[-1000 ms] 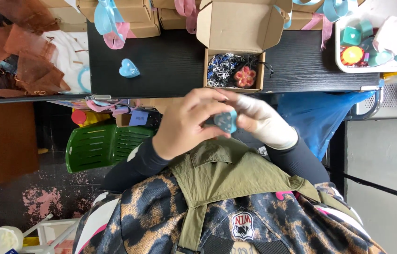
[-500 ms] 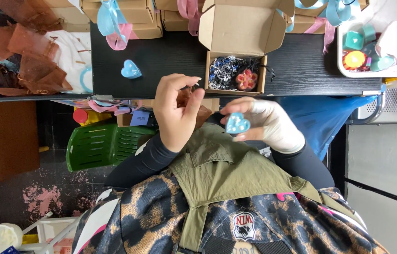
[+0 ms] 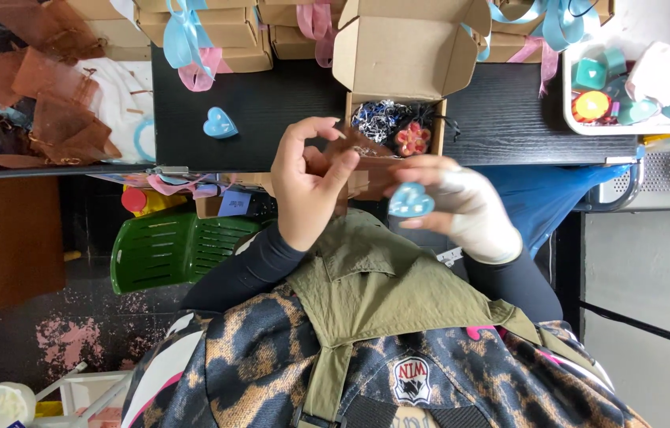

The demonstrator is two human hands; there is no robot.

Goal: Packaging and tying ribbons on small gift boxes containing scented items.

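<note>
Head view: right hand [image 3: 474, 208] is pinching 1 blue heart [image 3: 410, 200], seemingly light, rigid, best edge-gripped, below the open box [image 3: 398, 71]; left hand [image 3: 311, 178] is tugging a flimsy brown mesh pouch [image 3: 355, 147].

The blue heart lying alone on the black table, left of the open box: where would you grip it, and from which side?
Grip the blue heart across its two curved flanks, coming straight down from above. It lies flat on the black table with bare tabletop all around, so fingers probably fit on both sides; the point and notch offer poorer purchase.
</note>
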